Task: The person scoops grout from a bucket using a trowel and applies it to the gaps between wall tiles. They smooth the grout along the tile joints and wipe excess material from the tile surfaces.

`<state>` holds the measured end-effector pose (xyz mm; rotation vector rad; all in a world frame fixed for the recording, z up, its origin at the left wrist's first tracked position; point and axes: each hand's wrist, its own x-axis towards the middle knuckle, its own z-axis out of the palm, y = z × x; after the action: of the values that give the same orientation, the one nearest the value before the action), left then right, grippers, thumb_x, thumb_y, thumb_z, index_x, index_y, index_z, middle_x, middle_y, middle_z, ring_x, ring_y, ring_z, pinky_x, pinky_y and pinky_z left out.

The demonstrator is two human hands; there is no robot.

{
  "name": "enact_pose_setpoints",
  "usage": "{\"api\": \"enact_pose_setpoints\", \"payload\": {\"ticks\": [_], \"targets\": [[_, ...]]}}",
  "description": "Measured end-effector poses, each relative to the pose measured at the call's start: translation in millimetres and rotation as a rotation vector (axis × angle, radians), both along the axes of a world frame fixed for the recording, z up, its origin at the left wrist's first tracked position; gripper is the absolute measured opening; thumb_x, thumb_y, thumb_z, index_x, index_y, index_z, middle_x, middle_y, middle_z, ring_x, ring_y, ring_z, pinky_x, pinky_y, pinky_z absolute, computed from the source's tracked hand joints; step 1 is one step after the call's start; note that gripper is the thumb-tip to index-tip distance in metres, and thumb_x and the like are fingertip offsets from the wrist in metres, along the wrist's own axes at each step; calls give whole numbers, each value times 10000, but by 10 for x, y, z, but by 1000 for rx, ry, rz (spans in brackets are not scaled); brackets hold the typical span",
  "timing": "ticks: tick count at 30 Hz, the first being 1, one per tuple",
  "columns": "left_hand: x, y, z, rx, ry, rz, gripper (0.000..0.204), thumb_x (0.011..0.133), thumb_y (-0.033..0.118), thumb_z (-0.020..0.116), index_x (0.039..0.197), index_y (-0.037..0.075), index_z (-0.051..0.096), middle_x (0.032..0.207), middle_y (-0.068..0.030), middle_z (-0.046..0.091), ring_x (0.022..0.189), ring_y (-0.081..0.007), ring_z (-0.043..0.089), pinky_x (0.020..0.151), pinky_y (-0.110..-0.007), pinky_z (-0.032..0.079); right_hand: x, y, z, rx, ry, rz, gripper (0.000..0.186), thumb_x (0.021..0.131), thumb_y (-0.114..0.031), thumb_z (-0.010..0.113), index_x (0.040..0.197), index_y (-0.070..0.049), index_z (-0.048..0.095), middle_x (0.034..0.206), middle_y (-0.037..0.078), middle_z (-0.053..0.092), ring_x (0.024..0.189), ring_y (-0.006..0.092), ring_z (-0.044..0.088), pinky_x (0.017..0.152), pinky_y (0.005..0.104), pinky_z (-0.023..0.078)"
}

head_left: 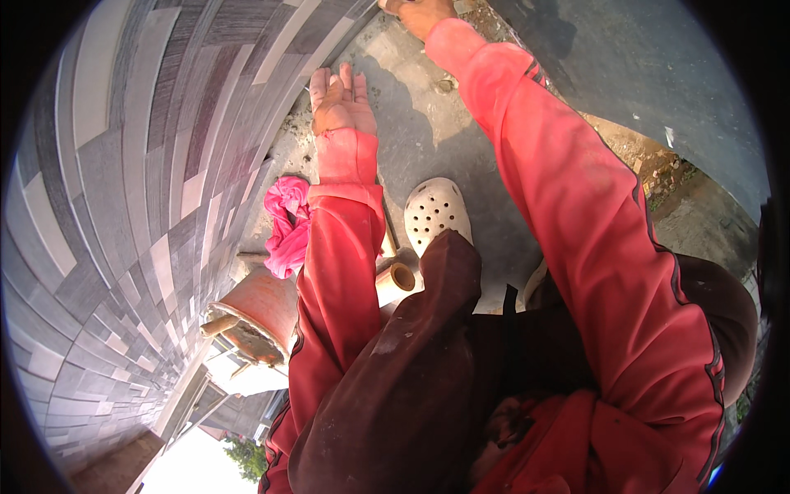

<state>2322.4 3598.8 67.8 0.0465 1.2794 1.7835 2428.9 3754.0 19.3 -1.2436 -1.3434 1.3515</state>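
My left hand [341,103] reaches forward beside the tiled wall [177,107], with its palm showing and its fingers stretched out. Nothing shows in it. At the top edge of the head view is my right hand [421,15], farther forward; its fingers are partly cut off by the frame, so what they hold or touch is hidden. A crumpled bright pink cloth [288,239] lies next to my left forearm, close to the wall. Behind it sits a worn reddish bucket [267,300], tipped in this view, with a wooden handle [218,326] at its mouth and greyish material inside.
Between my arms, a cream clog with holes [438,212] is on my foot on the concrete floor [502,214]. A hollow tan tube [398,278] lies beside my knee. Rubble [638,152] and a dark grey surface [625,58] lie to the right.
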Motion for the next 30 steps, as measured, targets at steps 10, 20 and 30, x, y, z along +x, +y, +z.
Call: {"api": "enact_pose_setpoints", "payload": {"ticks": [10,20,30], "targets": [[-52,-29,51,4,-34,-7,548,938,2,472,1441,47,260,1473,-115,249,1160,-222,506,1015,-412,384,-18,-25,117,-129,19,41,169,800,-57,633,942,-73,723,826,70,708,756,134,620,708,273,482],[3,-2,42,-12,-1,-2,526,928,-11,466,1413,8,263,1399,-119,314,1160,-267,512,1029,-448,405,-75,89,-375,123,222,73,248,800,58,513,945,-6,704,903,97,689,830,192,641,758,304,511],[-154,-72,149,-5,18,-22,580,924,-1,482,1443,23,225,1478,-113,244,1173,-244,512,1032,-443,387,-148,17,-37,-99,204,151,216,822,-17,564,973,-48,715,898,83,708,834,193,649,766,319,507]]}}
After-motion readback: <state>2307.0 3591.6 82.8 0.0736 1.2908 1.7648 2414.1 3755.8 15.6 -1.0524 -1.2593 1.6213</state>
